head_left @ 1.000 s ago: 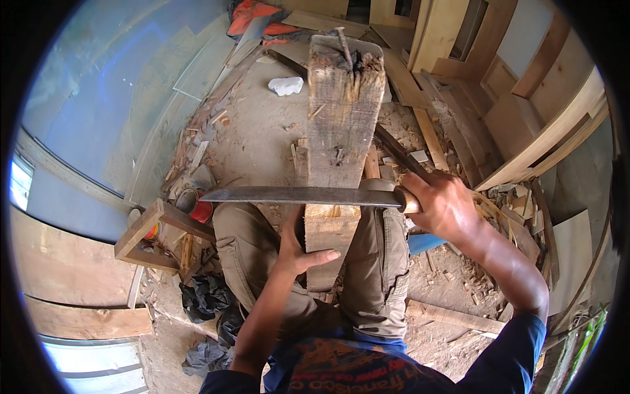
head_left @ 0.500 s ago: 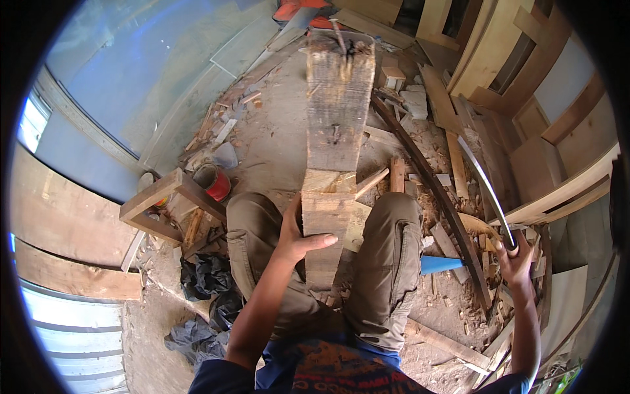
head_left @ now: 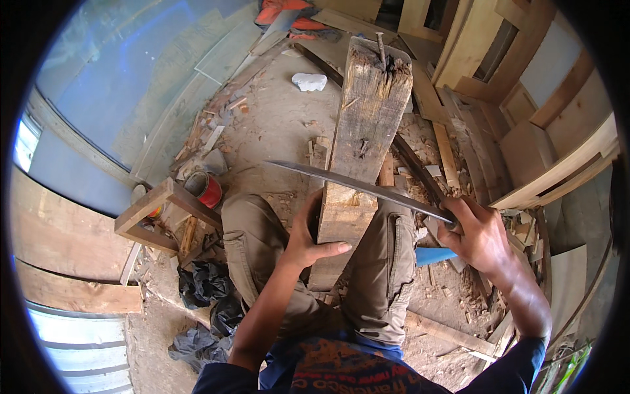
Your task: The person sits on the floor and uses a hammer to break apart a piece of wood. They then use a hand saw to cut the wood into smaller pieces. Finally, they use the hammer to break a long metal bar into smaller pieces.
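Note:
A thick weathered wooden beam (head_left: 365, 125) runs away from me between my knees, with a nail sticking up at its far end. My left hand (head_left: 310, 235) grips the beam's near left edge, thumb lying across its top. My right hand (head_left: 478, 233) is shut on the handle of a long machete (head_left: 357, 186). Its blade lies across the beam, pointing left, the edge touching the wood just above a pale cut notch. My khaki trouser legs (head_left: 252, 240) flank the beam.
Wood chips and offcuts litter the dirt floor. A red tin can (head_left: 209, 190) and a small wooden frame (head_left: 157, 213) sit at left, with black plastic bags (head_left: 203, 285) below them. A white stone (head_left: 308, 81) lies far ahead. Door frames and planks (head_left: 525, 118) lean at right.
My right hand, which had swung the machete up and out to the right, has brought it back down so the blade lies across the beam. The left hand stays on the beam.

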The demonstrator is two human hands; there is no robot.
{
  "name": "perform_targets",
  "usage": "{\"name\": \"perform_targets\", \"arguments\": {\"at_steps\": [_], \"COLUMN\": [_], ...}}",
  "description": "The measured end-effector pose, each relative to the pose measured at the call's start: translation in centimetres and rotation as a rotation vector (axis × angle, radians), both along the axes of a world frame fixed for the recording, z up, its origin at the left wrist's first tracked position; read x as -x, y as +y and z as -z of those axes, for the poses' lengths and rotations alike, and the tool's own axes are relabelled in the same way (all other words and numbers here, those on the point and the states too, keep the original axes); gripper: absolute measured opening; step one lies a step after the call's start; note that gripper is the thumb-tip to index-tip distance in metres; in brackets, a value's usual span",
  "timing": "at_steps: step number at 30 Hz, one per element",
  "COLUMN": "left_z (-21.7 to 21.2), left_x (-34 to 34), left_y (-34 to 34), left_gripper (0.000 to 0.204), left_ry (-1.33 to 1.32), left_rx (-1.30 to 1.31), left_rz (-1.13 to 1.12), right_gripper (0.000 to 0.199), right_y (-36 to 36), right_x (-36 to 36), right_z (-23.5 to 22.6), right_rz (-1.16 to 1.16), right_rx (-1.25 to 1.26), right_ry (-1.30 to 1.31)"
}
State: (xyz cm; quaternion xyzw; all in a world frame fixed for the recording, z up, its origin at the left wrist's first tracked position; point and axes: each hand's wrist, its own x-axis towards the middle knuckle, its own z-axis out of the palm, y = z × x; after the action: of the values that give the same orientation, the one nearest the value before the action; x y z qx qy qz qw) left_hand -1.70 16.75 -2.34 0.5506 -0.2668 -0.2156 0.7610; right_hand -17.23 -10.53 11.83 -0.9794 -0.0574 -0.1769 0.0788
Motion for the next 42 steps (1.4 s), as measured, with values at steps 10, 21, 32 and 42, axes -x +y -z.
{"name": "perform_targets", "arguments": {"at_steps": [10,21,32,42], "left_z": [1.1,-0.1,-2.2,1.2], "left_x": [0.4,-2.3,-3.7,-4.1], "left_y": [0.3,3.7,3.2,0.4], "left_gripper": [0.107,0.084,0.083,0.084], "left_ry": [0.017,0.132,0.019,-0.016], "left_rx": [0.025,0.204,0.046,-0.024], "left_rz": [0.033,-0.153,-0.166,-0.096], "right_gripper": [0.043,0.029,0.047,0.059], "right_y": [-0.4,-21.4,-10.7,-2.8], "right_x": [-1.4,12.9,11.2,11.8], "right_z": [0.5,8.2,34.1,48.2], "right_rz": [-0.028,0.59,0.922,1.293], "right_rx": [0.145,0.188,-0.318,-0.399], "right_ry": [0.08,0.124,0.275,0.379]}}
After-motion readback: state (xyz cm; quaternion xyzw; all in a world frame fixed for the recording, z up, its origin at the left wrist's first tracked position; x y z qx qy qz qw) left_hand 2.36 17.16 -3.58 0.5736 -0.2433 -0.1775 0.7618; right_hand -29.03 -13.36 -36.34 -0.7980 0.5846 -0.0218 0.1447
